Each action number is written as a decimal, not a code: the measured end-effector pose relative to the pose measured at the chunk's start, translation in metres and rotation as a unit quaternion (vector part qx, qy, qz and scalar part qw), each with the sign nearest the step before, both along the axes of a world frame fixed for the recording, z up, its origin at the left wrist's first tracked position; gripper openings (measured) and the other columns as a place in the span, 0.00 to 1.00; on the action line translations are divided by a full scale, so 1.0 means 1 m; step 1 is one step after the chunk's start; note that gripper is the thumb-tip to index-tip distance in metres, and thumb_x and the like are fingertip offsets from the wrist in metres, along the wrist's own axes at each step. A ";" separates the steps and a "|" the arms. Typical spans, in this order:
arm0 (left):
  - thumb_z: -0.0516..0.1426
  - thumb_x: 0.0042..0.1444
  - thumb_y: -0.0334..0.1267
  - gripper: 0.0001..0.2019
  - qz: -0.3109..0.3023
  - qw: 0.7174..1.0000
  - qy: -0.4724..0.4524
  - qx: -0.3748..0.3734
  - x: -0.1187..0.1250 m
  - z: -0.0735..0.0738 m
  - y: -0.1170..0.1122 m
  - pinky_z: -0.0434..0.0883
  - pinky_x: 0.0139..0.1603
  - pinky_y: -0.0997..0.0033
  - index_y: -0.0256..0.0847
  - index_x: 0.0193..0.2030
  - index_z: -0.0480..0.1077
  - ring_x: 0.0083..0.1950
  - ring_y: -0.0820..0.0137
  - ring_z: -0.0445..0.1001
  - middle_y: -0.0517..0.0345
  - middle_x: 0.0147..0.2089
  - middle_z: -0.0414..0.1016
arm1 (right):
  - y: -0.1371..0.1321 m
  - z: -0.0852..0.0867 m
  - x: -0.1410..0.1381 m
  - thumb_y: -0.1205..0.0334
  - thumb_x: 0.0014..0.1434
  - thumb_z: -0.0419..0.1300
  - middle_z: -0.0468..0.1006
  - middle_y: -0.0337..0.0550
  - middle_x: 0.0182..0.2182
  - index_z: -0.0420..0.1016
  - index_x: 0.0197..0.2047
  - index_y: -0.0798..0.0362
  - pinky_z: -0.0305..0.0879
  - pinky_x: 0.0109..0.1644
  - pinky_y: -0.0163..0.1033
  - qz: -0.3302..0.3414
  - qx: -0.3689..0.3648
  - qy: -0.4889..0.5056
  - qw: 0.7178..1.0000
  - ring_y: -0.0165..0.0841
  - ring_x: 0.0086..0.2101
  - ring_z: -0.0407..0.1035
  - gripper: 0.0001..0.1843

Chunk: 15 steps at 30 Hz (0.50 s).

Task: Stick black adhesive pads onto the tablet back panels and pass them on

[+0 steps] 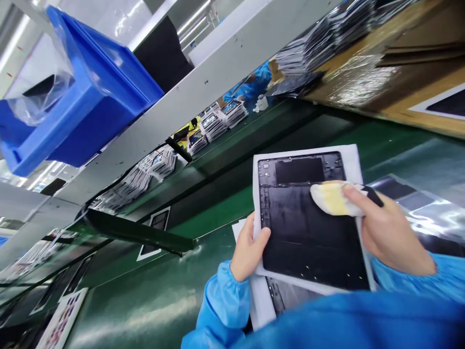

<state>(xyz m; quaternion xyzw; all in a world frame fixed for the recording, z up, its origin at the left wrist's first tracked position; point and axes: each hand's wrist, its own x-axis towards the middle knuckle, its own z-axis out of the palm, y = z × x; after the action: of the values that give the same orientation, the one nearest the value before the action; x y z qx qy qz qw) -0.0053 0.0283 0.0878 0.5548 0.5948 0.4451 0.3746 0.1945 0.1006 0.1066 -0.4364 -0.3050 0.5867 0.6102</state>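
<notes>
My left hand (249, 249) grips the left edge of a black tablet housing (308, 232) lying on a white foam sheet (358, 167), thumb on top. The housing is tilted, with a recessed dark rectangle near its top and small gold spots along its bottom. My right hand (388, 228) is closed on a white and yellow wiping pad (336, 198) that has a black part at its rear. The pad lies over the housing's upper right; whether it presses on the surface I cannot tell. Below sits another housing (290, 293) on white foam, partly hidden by my blue sleeve.
A green workbench (145, 300) runs beside a conveyor carrying framed dark panels (156, 230). A green bar (138, 232) crosses toward me. A blue bin (90, 97) rests on the shelf above. Stacked panels (225, 116) line the far side, near a person in blue (250, 85).
</notes>
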 end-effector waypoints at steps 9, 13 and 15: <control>0.48 0.61 0.40 0.12 0.219 0.941 0.254 0.049 -0.126 -0.013 0.078 0.73 0.43 0.64 0.39 0.39 0.71 0.39 0.63 0.77 0.55 0.33 0.78 | -0.003 -0.009 0.062 0.54 0.46 0.49 0.74 0.40 0.39 0.70 0.39 0.45 0.57 0.46 0.39 -0.055 -0.048 -0.077 0.994 0.32 0.39 0.67 0.17; 0.47 0.62 0.38 0.12 0.166 0.922 0.342 0.066 -0.168 -0.013 0.078 0.71 0.32 0.68 0.43 0.32 0.69 0.30 0.64 0.76 0.62 0.21 0.71 | -0.023 -0.041 0.116 0.51 0.44 0.50 0.74 0.40 0.40 0.70 0.37 0.43 0.56 0.47 0.45 -0.094 -0.103 -0.180 0.974 0.38 0.40 0.66 0.17; 0.47 0.62 0.40 0.12 0.101 0.910 0.394 0.086 -0.174 -0.011 0.073 0.70 0.29 0.68 0.44 0.33 0.69 0.26 0.64 0.75 0.63 0.20 0.71 | -0.036 -0.056 0.135 0.48 0.42 0.50 0.74 0.39 0.41 0.70 0.36 0.41 0.53 0.49 0.48 -0.090 -0.110 -0.282 0.949 0.40 0.42 0.65 0.18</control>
<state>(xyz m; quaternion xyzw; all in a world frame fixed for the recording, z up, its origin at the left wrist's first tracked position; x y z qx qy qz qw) -0.1791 0.1016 0.0767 0.6519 0.7065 0.2750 0.0139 0.3292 0.0641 0.0505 -0.6737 -0.3580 0.4123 0.4980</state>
